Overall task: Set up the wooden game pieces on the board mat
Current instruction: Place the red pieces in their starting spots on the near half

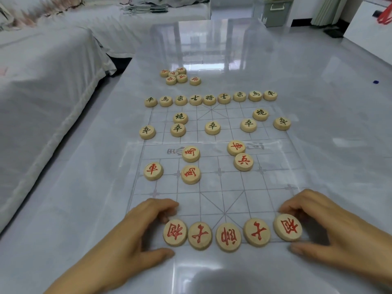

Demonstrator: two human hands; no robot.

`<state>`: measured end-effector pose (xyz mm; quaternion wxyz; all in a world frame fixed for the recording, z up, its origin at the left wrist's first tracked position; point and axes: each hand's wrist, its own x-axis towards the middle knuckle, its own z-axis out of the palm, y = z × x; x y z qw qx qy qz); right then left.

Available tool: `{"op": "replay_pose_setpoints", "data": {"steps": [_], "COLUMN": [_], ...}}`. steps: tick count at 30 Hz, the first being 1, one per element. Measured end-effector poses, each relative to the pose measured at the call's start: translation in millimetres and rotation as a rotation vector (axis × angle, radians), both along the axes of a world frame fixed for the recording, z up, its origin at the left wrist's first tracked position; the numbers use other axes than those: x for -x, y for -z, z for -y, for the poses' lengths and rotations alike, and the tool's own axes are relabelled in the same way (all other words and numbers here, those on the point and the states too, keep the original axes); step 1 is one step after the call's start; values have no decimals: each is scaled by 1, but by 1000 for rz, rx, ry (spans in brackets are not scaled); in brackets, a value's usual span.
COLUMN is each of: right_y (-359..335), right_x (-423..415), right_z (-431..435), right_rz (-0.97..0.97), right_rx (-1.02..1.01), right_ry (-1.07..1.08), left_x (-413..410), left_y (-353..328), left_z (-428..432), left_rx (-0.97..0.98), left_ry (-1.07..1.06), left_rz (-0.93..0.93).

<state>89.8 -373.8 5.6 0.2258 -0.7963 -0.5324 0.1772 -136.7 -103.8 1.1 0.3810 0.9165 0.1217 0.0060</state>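
A translucent board mat [212, 187] lies on a glossy table. Black-lettered wooden pieces fill the far rows, with a back row [210, 99] of several. Loose red-lettered pieces sit mid-board, such as one at the left [153, 171] and one at the right [243, 161]. Several red pieces line the near edge. My left hand [131, 234] brackets the leftmost red piece [175, 232], fingertips on its far edge and thumb at its near edge. My right hand [331, 228] brackets the rightmost red piece [287, 227] the same way.
A small cluster of red pieces [180, 76] lies off the mat at the far left. A cloth-covered sofa [42, 92] runs along the table's left side. A storage bin [273, 11] and white furniture [369, 24] stand beyond the table.
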Motion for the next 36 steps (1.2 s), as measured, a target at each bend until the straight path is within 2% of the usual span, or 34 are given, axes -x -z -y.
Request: {"op": "replay_pose_setpoints", "data": {"steps": [10,23,30,33,36], "right_y": [0,7,-1,-6,-14], "right_x": [9,11,0,-9,-21], "right_z": [4,5,5,-2,-17], "right_rz": [-8,25,-169,-109,-25], "right_rx": [-52,-73,16,-80,-86], "right_ry": [34,37,58,139,192], "left_x": [2,4,5,6,3], "left_y": [12,15,8,-2,-8], "left_z": [9,6,7,1,-20], "left_rx": [8,-67,83,197,137], "left_ry": [-116,-63,-138,-170,-286], "left_rz": [87,119,36,117,222]}}
